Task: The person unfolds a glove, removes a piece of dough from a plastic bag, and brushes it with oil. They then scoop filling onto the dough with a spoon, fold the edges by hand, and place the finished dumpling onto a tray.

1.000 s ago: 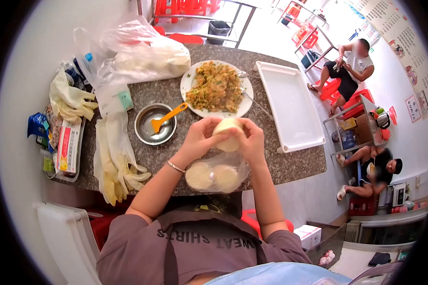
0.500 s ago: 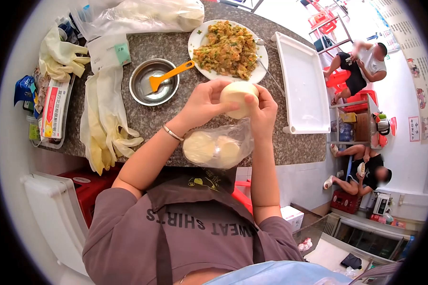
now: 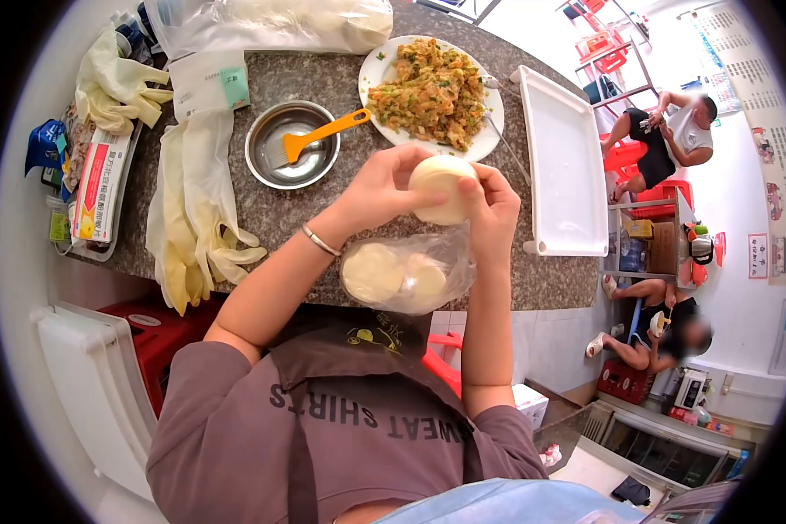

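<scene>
Both hands hold a stack of round, pale dumpling wrappers above the near part of the counter. My left hand pinches its left side, thumb across the front. My right hand grips the right edge, thumb on the face and fingers behind. Just below, a clear plastic bag with more round wrappers in it lies on the counter. Beyond the hands is a white plate heaped with chopped filling; a metal utensil leans on its right rim.
A steel bowl holds an orange-handled brush. To the right stands a white tray. Pale gloves, a tissue pack and a box lie left. Two people sit at the far right, near red stools.
The view has shifted slightly, so the plate, bowl and bag sit a little further right. Both hands keep the wrapper stack, its face now turned more toward me.
</scene>
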The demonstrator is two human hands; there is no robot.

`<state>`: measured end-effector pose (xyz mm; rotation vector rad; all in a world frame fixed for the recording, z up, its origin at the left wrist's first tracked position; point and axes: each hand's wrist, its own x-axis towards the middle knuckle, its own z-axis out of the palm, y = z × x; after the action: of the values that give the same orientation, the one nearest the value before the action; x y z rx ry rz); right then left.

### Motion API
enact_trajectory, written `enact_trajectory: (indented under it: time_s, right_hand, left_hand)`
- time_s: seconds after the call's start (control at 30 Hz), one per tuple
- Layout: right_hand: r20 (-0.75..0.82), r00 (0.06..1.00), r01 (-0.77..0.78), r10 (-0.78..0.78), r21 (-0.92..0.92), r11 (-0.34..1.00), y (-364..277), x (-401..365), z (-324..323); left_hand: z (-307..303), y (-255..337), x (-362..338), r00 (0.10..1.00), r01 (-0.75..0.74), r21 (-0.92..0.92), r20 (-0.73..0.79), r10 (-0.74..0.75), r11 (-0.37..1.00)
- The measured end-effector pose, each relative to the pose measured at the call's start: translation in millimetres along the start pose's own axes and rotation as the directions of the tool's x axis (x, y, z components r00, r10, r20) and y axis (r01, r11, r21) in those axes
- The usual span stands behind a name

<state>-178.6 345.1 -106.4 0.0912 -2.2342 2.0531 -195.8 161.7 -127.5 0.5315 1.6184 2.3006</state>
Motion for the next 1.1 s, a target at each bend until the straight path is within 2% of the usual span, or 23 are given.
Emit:
enact_trajectory:
  time_s: [0.03, 0.1, 0.17, 0.23, 0.27, 0.43, 0.47, 0.53, 0.63, 0.7, 0.77, 0.87, 0.93, 0.97, 1.0, 1.03, 1.1]
  right_hand:
    - [-0.031, 0.999, -0.015, 0.017, 0.078, 0.997, 1.5, -1.0, 0.2]
    - [-0.041, 0.999, -0.003, 0.007, 0.085, 0.996, 8.7, -2.8, 0.1]
    - [-0.042, 0.999, 0.005, -0.001, 0.092, 0.996, 11.0, -1.9, -1.2]
    - [0.099, 0.993, 0.065, -0.058, -0.069, 0.995, 9.5, 0.7, -5.0]
    - [0.101, 0.993, 0.065, -0.058, -0.068, 0.996, 8.2, -0.8, -3.9]
    - [-0.037, 0.999, -0.002, 0.002, 0.008, 1.0, 6.0, -4.9, -2.3]
    - [-0.034, 0.999, 0.001, -0.001, 0.008, 1.0, 4.8, -4.6, -1.2]
    - [0.081, 0.996, 0.021, -0.029, 0.098, 0.995, -1.9, -5.4, 1.3]
    - [0.102, 0.994, -0.032, 0.031, 0.002, 0.999, -1.5, -4.6, -4.2]
    - [0.059, 0.998, 0.023, -0.023, -0.004, 1.0, 3.3, -5.8, -1.8]
    - [-0.011, 1.0, 0.01, -0.01, 0.071, 0.997, 8.1, -6.0, 0.7]
    - [0.044, 0.999, 0.005, -0.01, 0.099, 0.995, 1.5, -7.1, 4.8]
    - [0.081, 0.996, 0.033, -0.043, 0.119, 0.992, -0.3, -0.3, 6.2]
    - [0.104, 0.994, 0.04, -0.042, 0.021, 0.999, 3.1, 2.4, 1.9]
    - [0.125, 0.992, 0.039, -0.029, -0.081, 0.996, 3.3, 0.3, -0.9]
    - [0.115, 0.993, 0.039, -0.029, -0.083, 0.996, 3.3, -2.2, -0.5]
    - [0.001, 1.0, 0.009, -0.009, 0.059, 0.998, 1.4, -7.1, 4.5]
  left_hand:
    - [2.8, -0.3, 0.2, 1.0, 0.001, -0.001, -0.001, -0.001, 1.0]
    - [8.0, -0.5, -0.4, 0.996, 0.043, -0.18, -0.073, -0.057, 0.983]
    - [1.8, -2.3, 0.3, 0.998, 0.042, -0.112, -0.047, -0.047, 0.993]
    - [-0.4, -2.5, -1.5, 0.999, 0.04, -0.042, -0.018, -0.041, 0.998]
    - [1.1, -1.8, -1.2, 0.999, 0.036, -0.038, -0.014, -0.036, 0.999]
    - [7.1, -2.0, -0.5, 0.998, -0.029, -0.112, -0.06, 0.023, 0.993]
    - [2.0, -1.4, 0.2, 1.0, 0.003, -0.076, -0.028, -0.005, 0.997]
    - [-5.3, 0.4, -1.2, 0.999, 0.036, -0.039, 0.006, -0.036, 0.999]
    - [-5.5, 3.1, 1.1, 0.995, 0.073, -0.011, 0.072, -0.072, 0.997]
    - [3.1, 0.2, -0.3, 0.999, 0.024, -0.07, -0.035, -0.027, 0.997]
    - [4.5, -0.4, 2.1, 0.999, -0.014, -0.114, -0.048, 0.008, 0.993]
    - [-2.3, -3.0, -1.6, 0.998, 0.053, -0.058, -0.024, -0.055, 0.997]
    - [-8.2, -0.7, 1.2, 0.999, 0.049, 0.122, 0.012, -0.051, 0.991]
    - [-8.6, 0.8, 3.2, 0.998, 0.046, 0.13, 0.024, -0.049, 0.99]
    - [-5.2, 2.2, 1.0, 0.999, 0.036, 0.074, 0.01, -0.037, 0.997]
    - [-1.5, 2.7, -0.4, 1.0, 0.021, 0.016, -0.006, -0.021, 1.0]
    - [4.2, -3.0, 1.4, 0.999, -0.013, -0.039, -0.046, 0.011, 0.999]
